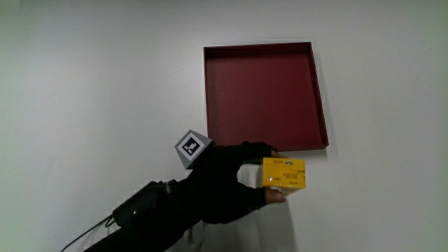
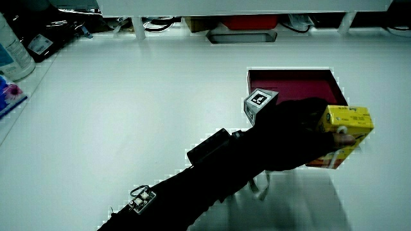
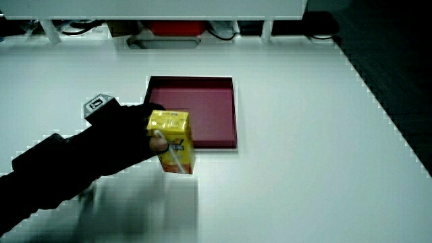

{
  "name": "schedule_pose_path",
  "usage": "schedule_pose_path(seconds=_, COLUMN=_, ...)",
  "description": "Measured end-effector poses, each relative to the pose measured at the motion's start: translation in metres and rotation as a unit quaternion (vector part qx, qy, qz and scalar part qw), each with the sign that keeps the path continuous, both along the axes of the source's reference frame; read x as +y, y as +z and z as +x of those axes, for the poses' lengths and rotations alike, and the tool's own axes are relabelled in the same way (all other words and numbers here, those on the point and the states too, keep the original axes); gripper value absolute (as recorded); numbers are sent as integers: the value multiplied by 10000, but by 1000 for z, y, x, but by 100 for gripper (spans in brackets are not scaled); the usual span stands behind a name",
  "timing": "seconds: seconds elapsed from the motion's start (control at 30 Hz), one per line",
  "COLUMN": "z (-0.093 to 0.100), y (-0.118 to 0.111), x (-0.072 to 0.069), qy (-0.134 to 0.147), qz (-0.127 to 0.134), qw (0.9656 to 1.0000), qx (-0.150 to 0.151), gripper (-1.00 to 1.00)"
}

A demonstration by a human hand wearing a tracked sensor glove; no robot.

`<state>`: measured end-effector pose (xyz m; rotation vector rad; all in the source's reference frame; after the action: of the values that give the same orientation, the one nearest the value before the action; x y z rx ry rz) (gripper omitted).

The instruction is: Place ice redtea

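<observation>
We see the hand (image 1: pixel 227 183) grasping a yellow drink carton (image 1: pixel 283 173), its fingers (image 1: pixel 260 150) wrapped around the carton's end with the thumb against the side. The carton sits in the hand just nearer to the person than the dark red tray (image 1: pixel 266 96), close to the tray's near rim and not inside it. In both side views the carton (image 2: pixel 347 131) (image 3: pixel 172 140) appears lifted off the white counter (image 1: pixel 91 84). The small patterned cube (image 1: pixel 192 147) sits on the back of the glove, and the forearm (image 2: pixel 212 170) reaches in from the person's edge.
</observation>
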<state>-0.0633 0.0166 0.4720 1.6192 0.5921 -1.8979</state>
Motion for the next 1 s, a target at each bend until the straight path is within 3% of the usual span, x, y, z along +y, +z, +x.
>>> schedule_pose_path(seconds=0.13, z=8, y=14, x=11, qy=194, qz=9, qw=9998, qx=-15, gripper=0)
schedule_pose_path(seconds=0.23, z=12, y=24, x=19, qy=286, qz=-140, qw=9995, qx=-16, gripper=0)
schedule_pose_path(seconds=0.43, z=16, y=39, x=28, qy=425, qz=-219, qw=9989, qx=-1, gripper=0)
schedule_pose_path(seconds=0.47, z=15, y=42, x=29, qy=424, qz=-433, qw=9982, qx=37, gripper=0)
schedule_pose_path(seconds=0.5, z=15, y=44, x=29, qy=330, qz=-437, qw=9984, qx=163, gripper=0)
schedule_pose_path(seconds=0.53, z=15, y=43, x=28, qy=446, qz=-329, qw=9985, qx=20, gripper=0)
schedule_pose_path(seconds=0.57, z=15, y=44, x=28, qy=414, qz=-421, qw=9982, qx=36, gripper=0)
schedule_pose_path(seconds=0.8, z=16, y=43, x=27, qy=504, qz=-385, qw=9980, qx=-12, gripper=0)
schedule_pose_path(seconds=1.0, z=16, y=44, x=28, qy=480, qz=-418, qw=9980, qx=22, gripper=-20)
